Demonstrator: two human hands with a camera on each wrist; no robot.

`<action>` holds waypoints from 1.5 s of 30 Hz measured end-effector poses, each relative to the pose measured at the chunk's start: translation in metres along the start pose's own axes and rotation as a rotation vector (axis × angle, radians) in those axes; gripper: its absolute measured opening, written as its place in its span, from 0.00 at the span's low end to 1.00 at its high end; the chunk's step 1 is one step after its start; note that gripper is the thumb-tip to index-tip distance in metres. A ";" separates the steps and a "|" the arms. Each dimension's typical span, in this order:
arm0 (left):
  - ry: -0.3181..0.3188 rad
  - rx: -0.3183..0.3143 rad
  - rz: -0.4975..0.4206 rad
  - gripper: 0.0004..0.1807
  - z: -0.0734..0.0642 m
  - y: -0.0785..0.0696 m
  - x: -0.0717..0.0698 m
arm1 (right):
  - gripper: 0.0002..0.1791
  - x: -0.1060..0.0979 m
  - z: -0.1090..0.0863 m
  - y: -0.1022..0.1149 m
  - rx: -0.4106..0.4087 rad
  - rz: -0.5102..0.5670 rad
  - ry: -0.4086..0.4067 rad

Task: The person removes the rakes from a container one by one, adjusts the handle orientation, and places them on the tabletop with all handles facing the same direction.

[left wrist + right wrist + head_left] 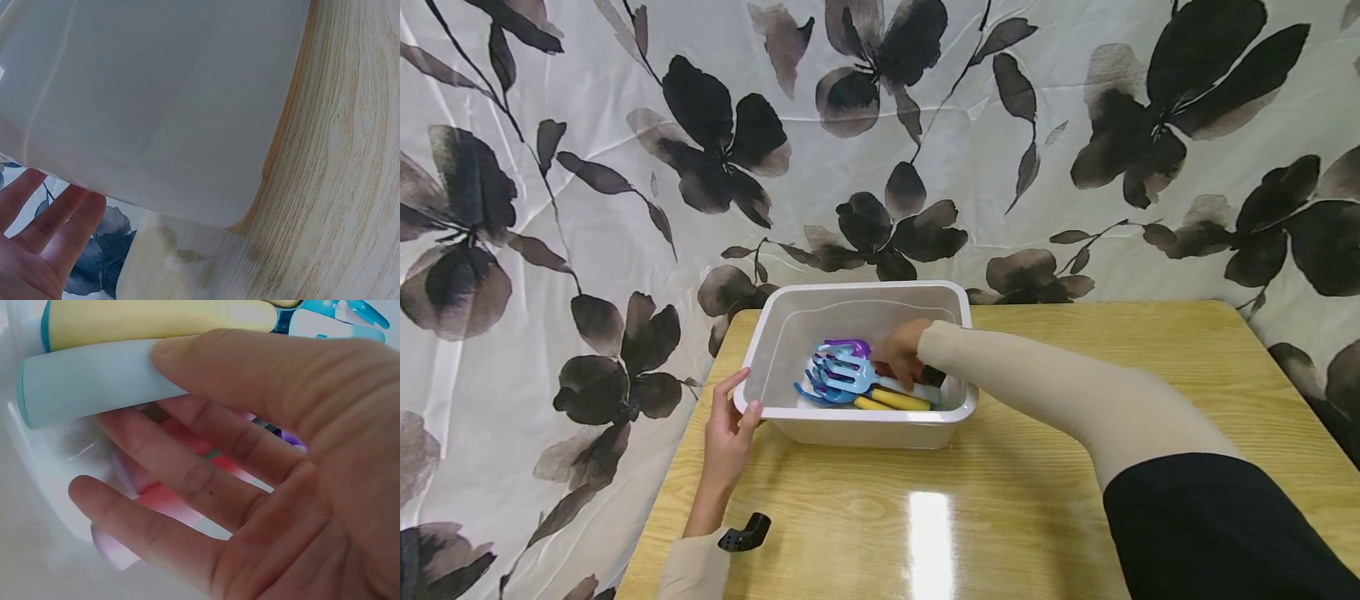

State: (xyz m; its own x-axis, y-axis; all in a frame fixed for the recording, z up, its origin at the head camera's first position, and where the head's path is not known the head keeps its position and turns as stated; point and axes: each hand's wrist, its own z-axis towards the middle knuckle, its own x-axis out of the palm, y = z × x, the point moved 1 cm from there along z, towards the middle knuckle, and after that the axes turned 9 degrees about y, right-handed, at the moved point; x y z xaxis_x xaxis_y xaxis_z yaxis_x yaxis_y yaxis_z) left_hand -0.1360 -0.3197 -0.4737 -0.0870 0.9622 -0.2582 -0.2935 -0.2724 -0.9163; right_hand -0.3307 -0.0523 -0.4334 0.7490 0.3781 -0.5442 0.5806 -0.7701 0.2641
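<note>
A white plastic bin [865, 416] stands on the table with several hand tools inside. My left hand [727, 433] grips its rim at the near left corner; in the left wrist view, the fingers [69, 225] lie along the bin's edge. My right hand [900, 346] reaches down into the bin. Its thumb and fingers pinch the pale blue handle [81, 384] of a light blue hand fork [844, 373]. Beside that lies a yellow handle [156, 324]. Under the fingers, red-pink handles [165, 503] are partly hidden. A purple tool [853, 344] lies behind the fork.
The bin rests near the back of the wooden table [1037, 500], close to its left edge. Behind it hangs a floral cloth [1000, 150]. A black band piece [745, 532] is on the left wrist.
</note>
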 end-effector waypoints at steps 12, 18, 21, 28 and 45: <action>-0.003 0.016 -0.005 0.28 -0.003 0.004 0.001 | 0.25 0.003 0.000 0.008 -0.050 -0.008 0.005; -0.004 0.022 -0.016 0.28 -0.003 0.006 0.002 | 0.25 0.004 -0.005 0.008 -0.080 0.015 0.004; -0.001 0.019 -0.024 0.28 -0.003 0.007 0.002 | 0.26 0.004 -0.008 0.007 -0.086 0.048 0.004; -0.004 0.015 -0.008 0.28 -0.004 0.006 0.002 | 0.26 0.002 -0.027 0.002 -0.087 0.090 0.001; -0.015 0.005 0.021 0.28 -0.006 0.008 0.001 | 0.30 -0.007 -0.110 0.010 -0.282 0.100 -0.203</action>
State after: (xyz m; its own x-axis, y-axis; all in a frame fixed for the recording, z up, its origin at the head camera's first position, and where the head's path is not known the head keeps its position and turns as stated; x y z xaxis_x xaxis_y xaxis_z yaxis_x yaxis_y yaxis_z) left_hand -0.1329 -0.3211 -0.4835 -0.1068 0.9562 -0.2725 -0.2964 -0.2922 -0.9093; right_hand -0.2946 -0.0061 -0.3395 0.7444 0.1761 -0.6441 0.5940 -0.6153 0.5182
